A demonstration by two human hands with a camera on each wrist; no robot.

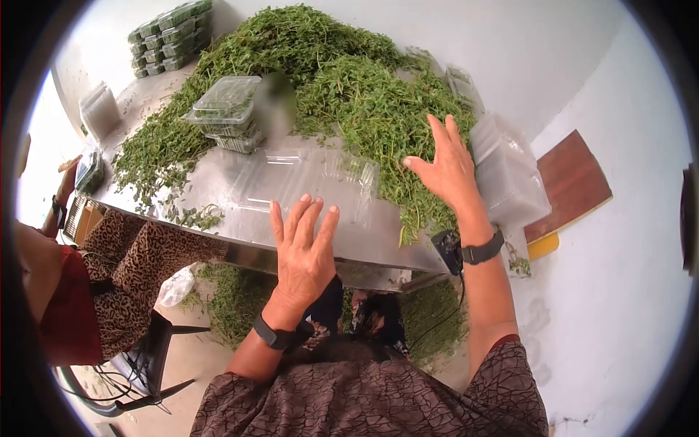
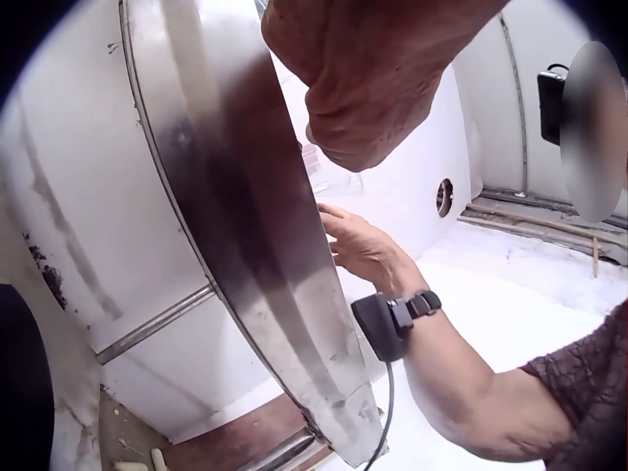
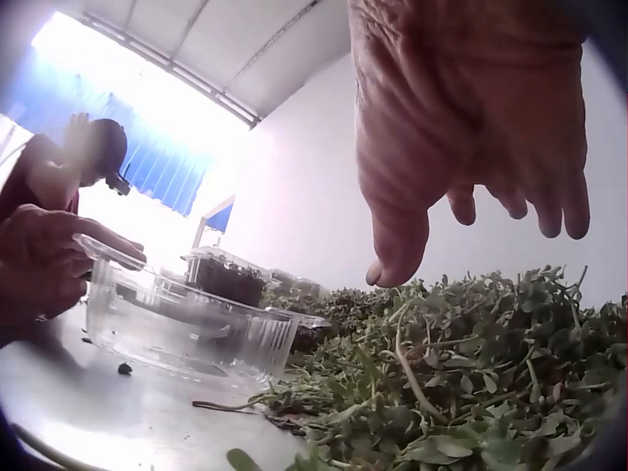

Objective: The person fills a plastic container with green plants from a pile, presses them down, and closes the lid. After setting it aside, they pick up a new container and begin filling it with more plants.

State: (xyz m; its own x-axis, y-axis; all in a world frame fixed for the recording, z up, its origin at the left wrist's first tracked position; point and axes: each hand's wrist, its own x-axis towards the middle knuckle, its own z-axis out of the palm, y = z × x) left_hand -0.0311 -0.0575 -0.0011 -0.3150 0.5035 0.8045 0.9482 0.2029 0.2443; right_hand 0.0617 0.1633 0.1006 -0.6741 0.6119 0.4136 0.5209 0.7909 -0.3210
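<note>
An empty clear plastic clamshell box lies opened out near the front edge of the metal table. My left hand is at its near side, fingers fairly straight and spread; in the right wrist view those fingertips are right at the rim of the box. Over the right part of a big heap of leafy green stems hovers my right hand, thumb apart from the fingers and nothing in its grasp. The right wrist view shows its fingers pointing down above the greens.
Two filled boxes are stacked behind the clamshell. More filled boxes stand at the back left, nested empty ones at the right by the wall. Another person sits at the left. Greens also lie beneath the table.
</note>
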